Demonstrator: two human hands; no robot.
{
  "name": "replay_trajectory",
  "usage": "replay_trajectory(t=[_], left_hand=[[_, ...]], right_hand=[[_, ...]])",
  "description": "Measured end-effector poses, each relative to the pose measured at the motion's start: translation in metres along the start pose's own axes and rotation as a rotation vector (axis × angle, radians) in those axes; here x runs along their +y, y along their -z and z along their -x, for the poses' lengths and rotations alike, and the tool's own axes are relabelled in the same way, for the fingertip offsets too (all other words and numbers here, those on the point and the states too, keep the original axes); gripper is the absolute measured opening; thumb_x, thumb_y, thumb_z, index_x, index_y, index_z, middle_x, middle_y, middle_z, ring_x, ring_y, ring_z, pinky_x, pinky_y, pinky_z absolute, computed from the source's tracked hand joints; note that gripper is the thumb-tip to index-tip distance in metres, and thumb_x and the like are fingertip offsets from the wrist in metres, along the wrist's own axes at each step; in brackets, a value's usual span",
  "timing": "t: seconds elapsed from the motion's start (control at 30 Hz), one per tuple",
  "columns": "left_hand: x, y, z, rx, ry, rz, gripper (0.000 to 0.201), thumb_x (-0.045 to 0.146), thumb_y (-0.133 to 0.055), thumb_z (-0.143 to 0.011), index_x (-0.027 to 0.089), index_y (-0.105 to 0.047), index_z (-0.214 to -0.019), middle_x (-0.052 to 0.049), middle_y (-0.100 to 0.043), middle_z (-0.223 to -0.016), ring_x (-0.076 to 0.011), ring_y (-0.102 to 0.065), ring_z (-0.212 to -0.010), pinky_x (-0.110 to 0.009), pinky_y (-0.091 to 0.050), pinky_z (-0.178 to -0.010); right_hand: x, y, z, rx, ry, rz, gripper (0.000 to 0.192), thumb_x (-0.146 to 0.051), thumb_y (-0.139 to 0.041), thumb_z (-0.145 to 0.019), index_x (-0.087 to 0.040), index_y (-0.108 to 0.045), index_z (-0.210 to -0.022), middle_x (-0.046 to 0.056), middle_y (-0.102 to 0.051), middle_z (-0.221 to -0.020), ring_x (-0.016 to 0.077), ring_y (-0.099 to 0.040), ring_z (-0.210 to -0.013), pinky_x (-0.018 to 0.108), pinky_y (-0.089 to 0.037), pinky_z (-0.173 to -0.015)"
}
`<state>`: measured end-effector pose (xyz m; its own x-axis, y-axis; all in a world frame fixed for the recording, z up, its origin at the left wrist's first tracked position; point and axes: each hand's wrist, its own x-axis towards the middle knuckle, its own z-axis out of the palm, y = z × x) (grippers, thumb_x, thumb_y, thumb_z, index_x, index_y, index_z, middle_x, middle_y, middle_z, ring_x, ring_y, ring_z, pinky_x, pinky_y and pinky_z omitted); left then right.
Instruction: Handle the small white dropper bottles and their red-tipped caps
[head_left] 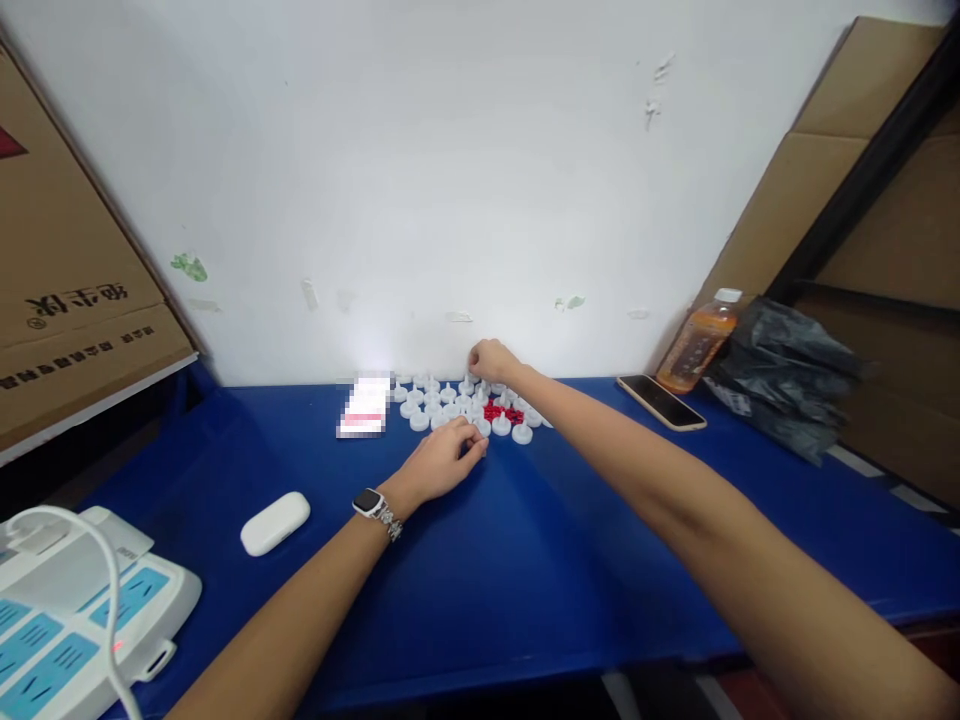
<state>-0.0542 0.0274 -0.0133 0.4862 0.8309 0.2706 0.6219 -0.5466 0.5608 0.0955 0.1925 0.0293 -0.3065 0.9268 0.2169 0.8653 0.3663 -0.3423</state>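
Several small white round caps (431, 400) lie in rows at the back of the blue table (525, 560), close to the wall, with a small heap of red pieces (501, 411) among them. My left hand (442, 460), a watch on its wrist, rests on the table at the near edge of the rows, its fingertips pinched at one white cap. My right hand (489, 358) reaches over the far row by the wall, fingers curled around a white cap there.
A blurred white and red card (364, 406) lies left of the caps. A white earbud case (274, 522) and a white charging hub (67, 620) sit near left. A phone (661, 401), a drink bottle (699, 342) and a black bag (787, 375) are right. Cardboard boxes flank both sides.
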Motion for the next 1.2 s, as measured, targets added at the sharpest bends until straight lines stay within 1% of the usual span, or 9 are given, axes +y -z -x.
replay_trajectory(t=[0.13, 0.27, 0.47, 0.57, 0.67, 0.87, 0.97, 1.07, 1.2], left_hand=[[0.000, 0.001, 0.000, -0.002, -0.003, 0.010, 0.038, 0.045, -0.040, -0.098, 0.020, -0.064, -0.083, -0.004, -0.059, -0.086, -0.0153, -0.052, -0.069, -0.029, -0.041, -0.064], [-0.001, 0.002, 0.000, -0.003, 0.003, 0.022, 0.037, 0.044, -0.041, -0.097, 0.020, -0.065, -0.084, -0.004, -0.059, -0.088, -0.0156, -0.053, -0.071, -0.029, -0.042, -0.065], [0.001, 0.000, -0.007, 0.032, -0.006, 0.014, 0.035, 0.044, -0.042, -0.097, 0.020, -0.063, -0.081, -0.001, -0.061, -0.076, -0.0151, -0.052, -0.064, -0.027, -0.038, -0.060], [0.009, -0.004, -0.015, 0.054, 0.002, 0.036, 0.037, 0.045, -0.041, -0.097, 0.020, -0.062, -0.081, 0.001, -0.058, -0.066, -0.0147, -0.051, -0.059, -0.027, -0.034, -0.057], [0.021, -0.012, -0.023, 0.092, -0.012, 0.041, 0.037, 0.045, -0.041, -0.097, 0.019, -0.061, -0.079, 0.002, -0.056, -0.063, -0.0136, -0.048, -0.057, -0.026, -0.032, -0.056], [0.031, -0.023, -0.025, 0.137, -0.018, 0.030, 0.039, 0.046, -0.041, -0.097, 0.019, -0.060, -0.075, 0.002, -0.052, -0.060, -0.0126, -0.044, -0.055, -0.026, -0.031, -0.054], [0.031, -0.023, -0.020, 0.122, -0.024, 0.047, 0.038, 0.045, -0.041, -0.097, 0.019, -0.061, -0.077, 0.002, -0.053, -0.062, -0.0124, -0.045, -0.056, -0.025, -0.032, -0.055], [0.031, -0.021, -0.015, 0.096, -0.023, 0.058, 0.037, 0.044, -0.043, -0.096, 0.019, -0.061, -0.076, 0.003, -0.054, -0.061, -0.0119, -0.045, -0.055, -0.024, -0.033, -0.054], [0.029, -0.019, -0.013, 0.100, -0.014, 0.097, 0.037, 0.044, -0.043, -0.096, 0.019, -0.061, -0.077, 0.003, -0.053, -0.060, -0.0116, -0.045, -0.054, -0.024, -0.033, -0.054]], right_hand=[[0.000, -0.001, -0.001, -0.019, 0.001, 0.024, 0.017, -0.013, -0.067, -0.071, -0.013, -0.076, -0.085, 0.013, -0.075, -0.090, 0.0220, -0.068, -0.085, 0.027, -0.049, -0.078], [0.010, 0.012, 0.005, 0.061, -0.004, 0.000, 0.023, -0.025, -0.059, -0.081, -0.016, -0.075, -0.097, 0.010, -0.075, -0.096, 0.0194, -0.067, -0.087, 0.026, -0.048, -0.080], [0.063, 0.037, 0.041, 0.283, -0.167, -0.120, 0.024, -0.024, -0.052, -0.084, -0.016, -0.074, -0.088, 0.009, -0.074, -0.084, 0.0182, -0.066, -0.077, 0.025, -0.046, -0.073], [0.093, 0.038, 0.059, 0.285, -0.260, -0.151, 0.023, -0.025, -0.056, -0.081, -0.016, -0.075, -0.090, 0.010, -0.074, -0.086, 0.0191, -0.067, -0.077, 0.026, -0.046, -0.070], [0.109, 0.034, 0.066, 0.243, -0.270, -0.161, 0.021, -0.028, -0.062, -0.079, -0.015, -0.076, -0.088, 0.009, -0.074, -0.081, 0.0188, -0.067, -0.075, 0.025, -0.046, -0.069], [0.093, 0.028, 0.062, 0.189, -0.157, -0.110, 0.024, -0.041, -0.067, -0.079, -0.022, -0.077, -0.088, 0.004, -0.073, -0.079, 0.0178, -0.065, -0.075, 0.027, -0.045, -0.073], [0.081, 0.026, 0.058, 0.162, -0.143, 0.006, 0.020, -0.040, -0.070, -0.077, -0.022, -0.078, -0.083, 0.006, -0.073, -0.081, 0.0198, -0.065, -0.084, 0.029, -0.044, -0.083], [0.077, 0.026, 0.056, 0.141, -0.169, 0.003, 0.017, -0.034, -0.069, -0.078, -0.020, -0.077, -0.081, 0.007, -0.073, -0.080, 0.0204, -0.064, -0.087, 0.028, -0.043, -0.083], [0.078, 0.029, 0.058, 0.269, -0.160, -0.141, 0.015, -0.031, -0.063, -0.080, -0.019, -0.071, -0.082, 0.005, -0.072, -0.085, 0.0197, -0.062, -0.089, 0.028, -0.043, -0.083]])
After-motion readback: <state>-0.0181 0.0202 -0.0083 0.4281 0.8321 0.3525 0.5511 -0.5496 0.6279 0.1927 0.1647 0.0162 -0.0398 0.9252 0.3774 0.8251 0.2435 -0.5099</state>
